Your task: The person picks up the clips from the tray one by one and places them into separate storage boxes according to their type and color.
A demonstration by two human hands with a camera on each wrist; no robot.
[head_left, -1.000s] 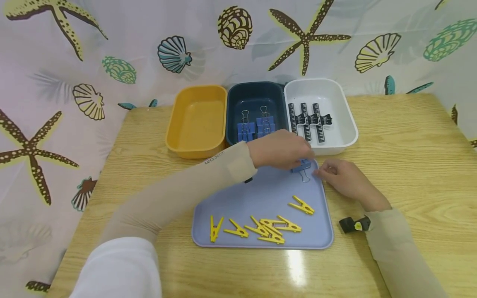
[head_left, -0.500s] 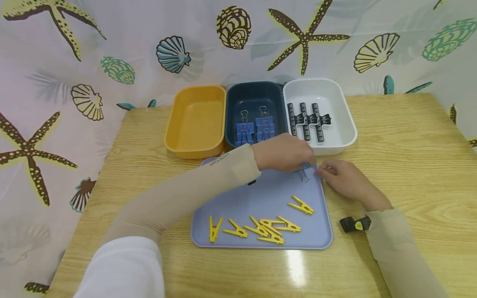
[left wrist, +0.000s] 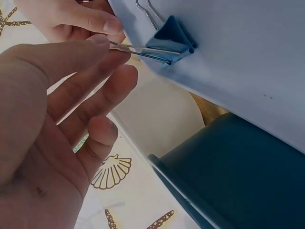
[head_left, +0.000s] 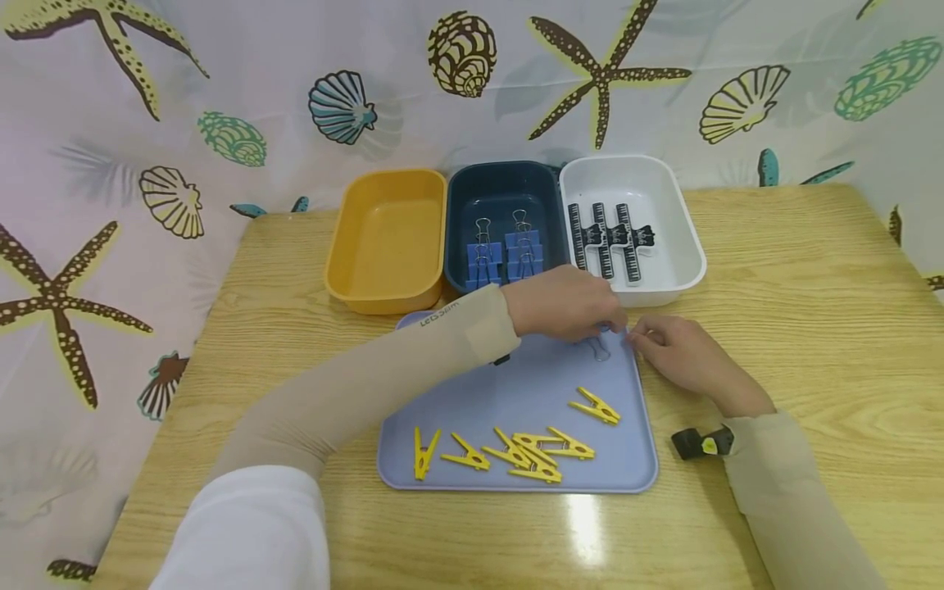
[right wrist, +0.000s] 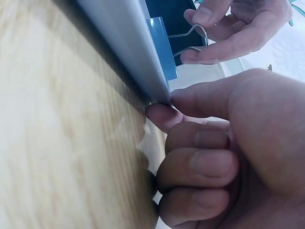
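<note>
My left hand [head_left: 564, 303] reaches across to the far right corner of the lilac tray [head_left: 472, 401]. Thumb and forefinger pinch one wire handle of a blue binder clip [left wrist: 169, 40]; its other fingers are loosely bent. The clip lies at the tray's edge, mostly hidden by the hand in the head view. Just right of it, my right hand [head_left: 682, 356] pinches the tray rim between thumb and forefinger, with the other fingers curled, as the right wrist view shows. Several yellow clothespins [head_left: 596, 406] lie on the tray's near half.
Behind the tray stand a yellow bin [head_left: 387, 238], a dark teal bin [head_left: 509, 176] with several blue binder clips [head_left: 483, 254], and a white bin [head_left: 686, 246] holding black-and-white clips [head_left: 605, 238]. A patterned cloth [head_left: 487, 123] hangs behind the wooden table [head_left: 811, 328].
My left hand has shifted slightly right and down, covering more of the blue binder clip in the head view. My right hand stays at the tray's corner.
</note>
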